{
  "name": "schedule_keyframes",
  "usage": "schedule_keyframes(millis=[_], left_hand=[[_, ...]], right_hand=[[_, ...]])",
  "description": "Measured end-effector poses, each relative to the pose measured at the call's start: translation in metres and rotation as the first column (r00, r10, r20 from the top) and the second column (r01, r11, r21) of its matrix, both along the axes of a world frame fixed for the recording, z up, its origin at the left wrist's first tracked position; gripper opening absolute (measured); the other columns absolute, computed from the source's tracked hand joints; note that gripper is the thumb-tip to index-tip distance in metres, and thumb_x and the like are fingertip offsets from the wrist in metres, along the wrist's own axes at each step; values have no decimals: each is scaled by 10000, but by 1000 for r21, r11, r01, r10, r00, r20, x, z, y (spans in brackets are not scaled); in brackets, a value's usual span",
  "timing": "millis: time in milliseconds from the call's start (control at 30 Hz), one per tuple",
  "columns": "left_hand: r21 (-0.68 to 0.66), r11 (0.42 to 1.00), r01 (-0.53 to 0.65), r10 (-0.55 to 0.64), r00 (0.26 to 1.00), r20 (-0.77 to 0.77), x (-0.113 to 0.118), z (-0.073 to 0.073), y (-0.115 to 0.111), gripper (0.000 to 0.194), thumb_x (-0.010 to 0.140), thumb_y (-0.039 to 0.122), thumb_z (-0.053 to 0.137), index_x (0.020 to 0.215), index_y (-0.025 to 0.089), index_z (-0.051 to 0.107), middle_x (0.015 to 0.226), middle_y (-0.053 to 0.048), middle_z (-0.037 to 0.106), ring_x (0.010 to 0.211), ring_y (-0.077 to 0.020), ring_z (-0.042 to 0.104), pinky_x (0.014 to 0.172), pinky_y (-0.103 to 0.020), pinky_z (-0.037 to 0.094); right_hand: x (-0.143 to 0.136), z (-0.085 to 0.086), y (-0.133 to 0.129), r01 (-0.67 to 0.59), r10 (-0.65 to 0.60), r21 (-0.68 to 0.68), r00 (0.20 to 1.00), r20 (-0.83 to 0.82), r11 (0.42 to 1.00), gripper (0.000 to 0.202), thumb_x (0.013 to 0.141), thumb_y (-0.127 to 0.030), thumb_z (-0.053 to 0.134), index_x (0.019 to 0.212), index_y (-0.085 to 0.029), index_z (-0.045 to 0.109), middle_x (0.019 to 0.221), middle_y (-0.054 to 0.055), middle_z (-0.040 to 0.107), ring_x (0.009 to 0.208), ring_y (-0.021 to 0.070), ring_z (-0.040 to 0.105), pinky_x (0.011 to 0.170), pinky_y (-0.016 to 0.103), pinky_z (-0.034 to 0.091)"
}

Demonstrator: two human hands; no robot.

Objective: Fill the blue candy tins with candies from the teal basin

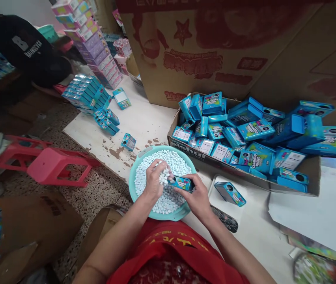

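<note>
Table [141, 122] bore a tall printed carton [156, 79], an open carton [185, 149] of blue boxes [256, 130] and a teal basin [131, 183] of white pellets [176, 159].

The tall carton stood toward the far edge, its top cut off; the open one sat in front of it. The basin rested at the near edge, hiding part of it. Over the basin, the right hand [197, 195] gripped a single box [182, 184] by the end away from the left hand [155, 179], which curled narrowly around a clutch of pellets. The step in hand appeared to be feeding pellets into that box; the next move seemed to call for a steady box and a gradually loosened left grip. Blur obscured where pellets met the box's opening, and how full it was could not be told.
</note>
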State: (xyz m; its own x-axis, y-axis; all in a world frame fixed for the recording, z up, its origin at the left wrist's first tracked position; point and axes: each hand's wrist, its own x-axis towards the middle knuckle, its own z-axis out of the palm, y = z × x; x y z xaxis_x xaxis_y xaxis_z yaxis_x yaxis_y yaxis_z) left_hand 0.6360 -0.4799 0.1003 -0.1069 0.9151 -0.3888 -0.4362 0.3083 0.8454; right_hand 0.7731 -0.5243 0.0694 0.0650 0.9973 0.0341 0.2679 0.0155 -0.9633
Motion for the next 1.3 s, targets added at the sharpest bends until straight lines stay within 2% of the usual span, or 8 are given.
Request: schedule_keyframes(millis=[133,233,300,567,733,867,1100,1300], left_hand=[[76,991,-107,109,994,-17,6,9,-1,221,701,337,637,686,174,488,610,26,564,578,-119,583,601,-258,483],[107,981,-162,165,986,-23,6,9,1,245,703,346,648,667,175,477,594,39,538,553,-112,576,575,-249,474],[64,984,-166,168,986,-18,4,9,4,264,691,362,662,674,173,478,607,34,549,534,-107,568,548,-242,467],[33,979,-203,203,979,-12,6,7,5,306,695,391,676,664,171,465,589,49,515,496,-83,533,498,-212,435],[38,986,-164,166,984,-57,11,3,1,293,719,407,656,686,169,489,637,32,552,520,-88,552,526,-222,451],[100,977,-189,201,971,-128,11,-1,3,294,737,410,638,658,170,487,617,36,514,549,-88,540,531,-215,440],[155,988,-18,52,974,-221,13,-4,-3,255,774,390,605,661,173,535,620,9,568,586,-108,550,594,-240,461],[167,983,-74,106,976,-189,18,-5,3,297,776,417,609,646,178,488,565,47,493,426,-55,410,434,-198,329]], right_hand=[[-13,7,1,-30,29,17,999,12,999,309,693,-402,753,883,-228,583,859,22,613,833,217,580,740,342,467],[-15,12,2,-30,29,43,999,16,999,306,695,-383,756,894,-229,582,872,22,615,837,213,580,754,341,464],[-15,13,3,-27,26,34,999,23,999,302,694,-386,754,886,-228,581,872,23,613,837,215,578,756,344,464],[-11,8,2,5,-4,-45,1000,8,999,330,663,-393,763,872,-219,576,865,18,609,825,216,573,751,341,457],[-12,6,-1,-42,42,-45,999,-5,998,298,679,-380,745,863,-220,576,857,15,605,829,216,570,748,337,450],[-12,6,1,-29,29,-38,1000,7,999,301,691,-405,733,868,-220,573,876,22,612,825,217,569,738,336,451],[-9,2,6,-14,13,-45,1000,-15,999,306,668,-386,752,858,-221,578,862,15,609,832,217,572,760,341,447],[-7,4,4,-3,-2,-89,999,-53,996,344,632,-397,774,853,-217,582,848,11,610,814,215,567,747,335,446]])
